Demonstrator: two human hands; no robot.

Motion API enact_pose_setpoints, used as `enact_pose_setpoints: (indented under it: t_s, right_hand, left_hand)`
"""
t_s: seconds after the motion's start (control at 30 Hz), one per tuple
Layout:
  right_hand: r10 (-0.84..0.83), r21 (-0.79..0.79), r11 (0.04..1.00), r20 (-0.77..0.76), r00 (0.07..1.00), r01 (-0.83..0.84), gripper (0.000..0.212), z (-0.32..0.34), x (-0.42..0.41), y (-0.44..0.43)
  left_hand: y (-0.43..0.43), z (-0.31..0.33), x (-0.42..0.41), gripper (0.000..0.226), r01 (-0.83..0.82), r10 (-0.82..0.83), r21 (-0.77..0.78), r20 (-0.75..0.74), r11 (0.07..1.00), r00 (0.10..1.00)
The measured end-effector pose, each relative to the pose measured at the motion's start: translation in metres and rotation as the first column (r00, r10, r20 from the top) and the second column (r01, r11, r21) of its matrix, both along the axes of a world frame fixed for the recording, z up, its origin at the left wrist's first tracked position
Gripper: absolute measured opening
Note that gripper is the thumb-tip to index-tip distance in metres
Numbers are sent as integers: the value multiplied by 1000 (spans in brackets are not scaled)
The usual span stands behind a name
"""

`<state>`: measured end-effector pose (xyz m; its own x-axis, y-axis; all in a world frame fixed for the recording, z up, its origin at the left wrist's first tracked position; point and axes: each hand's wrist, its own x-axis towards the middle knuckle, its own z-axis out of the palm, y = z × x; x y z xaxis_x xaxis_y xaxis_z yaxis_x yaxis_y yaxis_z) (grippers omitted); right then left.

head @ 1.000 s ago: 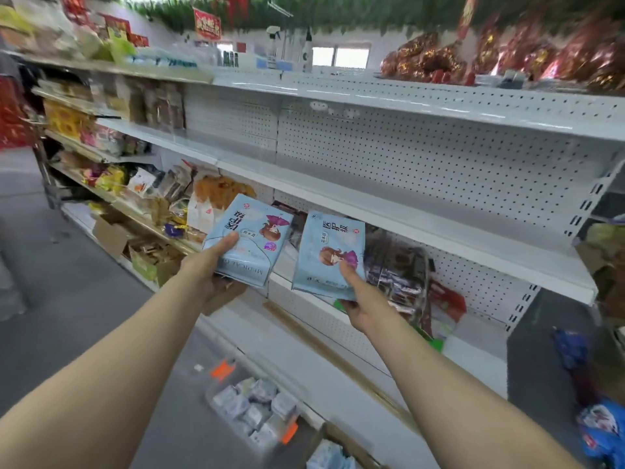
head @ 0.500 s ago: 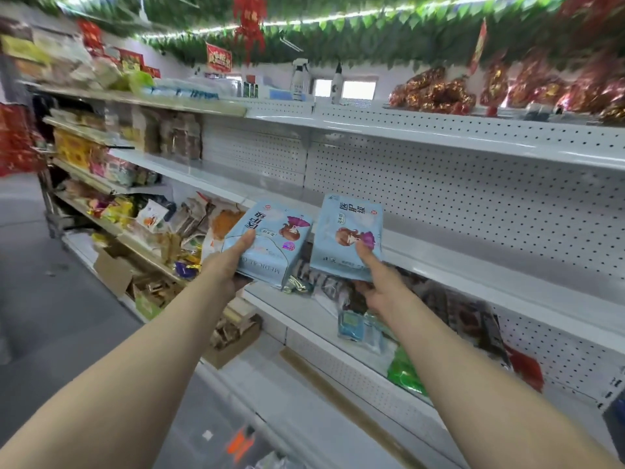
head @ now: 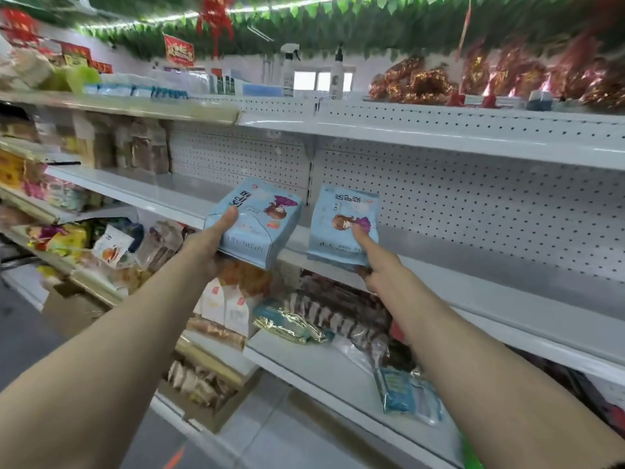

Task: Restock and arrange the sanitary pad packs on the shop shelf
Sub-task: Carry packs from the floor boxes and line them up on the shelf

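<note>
Plainly, the head view shows a person holding two pale blue sanitary pad packs up to a bare white shelf [head: 490,296]. The left hand [head: 206,245] holds the left pack [head: 260,225] from below. Its grip pinches the pack, with the thumb laid across the printed face and the fingers hidden underneath. This pack is tilted, its top leaning back toward the pegboard [head: 473,211]. The right hand [head: 375,269] grips the right pack [head: 341,225] near its lower corner, thumb up on the front and fingers out of sight behind. That pack stands nearly upright, just beside the other with a gap between them. Both hang at the shelf's front lip, and I cannot tell whether either base touches it. Snack bags [head: 324,316] crowd the shelf below.

The step in hand looks like setting both packs down.

- Bring the left pack upright before it goes in, so the two faces match.
- Set each base flat on the shelf, well behind the lip, then slide the packs back toward the pegboard.
- Close the gap so they stand side by side with the print facing out.
- Let go only once a pack stands alone, since soft packs like these will probably slump or tip forward if left at the edge.
</note>
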<state>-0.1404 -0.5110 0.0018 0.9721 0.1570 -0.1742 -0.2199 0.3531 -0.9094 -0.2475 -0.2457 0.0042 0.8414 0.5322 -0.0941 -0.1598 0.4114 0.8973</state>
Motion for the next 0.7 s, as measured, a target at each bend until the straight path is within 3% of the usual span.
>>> enact_pose_setpoints:
  t_s: [0.07,0.23,0.4,0.47,0.57,0.7]
  right_hand:
    - [-27,-25,999,-8,1000,27,74,-3,17,14]
    - [-129,-70,990,-55,990,125,39,0,43,38]
    - [-294,-153,947,-68,953,282,32,4,55,57]
    - [-352,-236,914,-64,934,329,46,3,59,64]
    - [-441,-319,860,-71,895,398,93,-6,71,66]
    - [-533,-359,797,-42,845,485,118,-17,77,67]
  left_hand:
    - [22,3,23,66,25,-25,-3,0,1000,1000]
    - [70,6,85,64,109,-108,5,-7,994,994]
    - [98,19,145,38,342,-337,110,-63,933,939]
    - [107,23,164,36,426,-417,132,-94,895,904]
    - [119,30,186,51,496,-481,177,-126,850,868]
    - [132,30,210,75,598,-577,224,-159,770,802]
